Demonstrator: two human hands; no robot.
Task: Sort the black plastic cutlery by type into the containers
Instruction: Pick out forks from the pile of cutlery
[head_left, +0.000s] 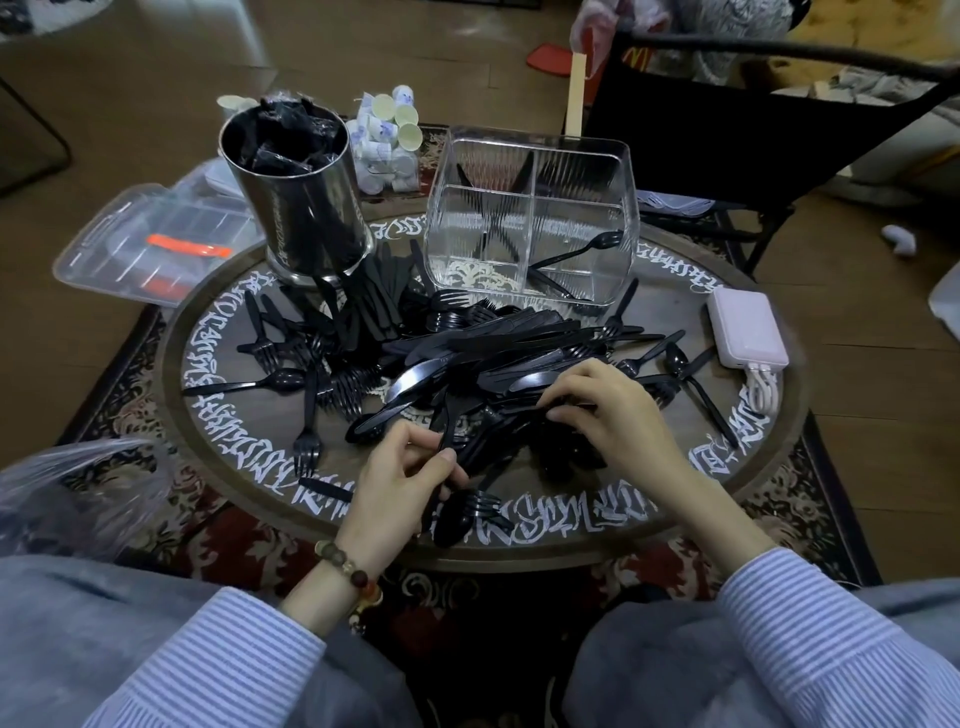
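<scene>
Fingers of our right hand are curling down into the near side of the cutlery pile, pinching at a few black handles whose type we cannot make out under the knuckles, while our left hand is gripping a small bundle just near of the pile: a spoon and a fork are poking out below the palm, and a dark handle is rising between thumb and forefinger. We are judging this to be the gathering step, with both hands picking pieces out of the heap rather than dropping anything off. Most of the work is lying ahead of us, since the pile is spreading across the middle of the round tabletop and loose forks and spoons are scattering to its left and right. On the far side, the clear divided container is holding only a few pieces, one spoon leaning in its right compartment and some crossed pieces in the left one; the steel canister at far left is looking stuffed with something dark and wrapped. Next, we are thinking, the left hand's mixed bundle is needing to be separated by type, then carried over the heap to the matching compartment without dragging neighbours along.
</scene>
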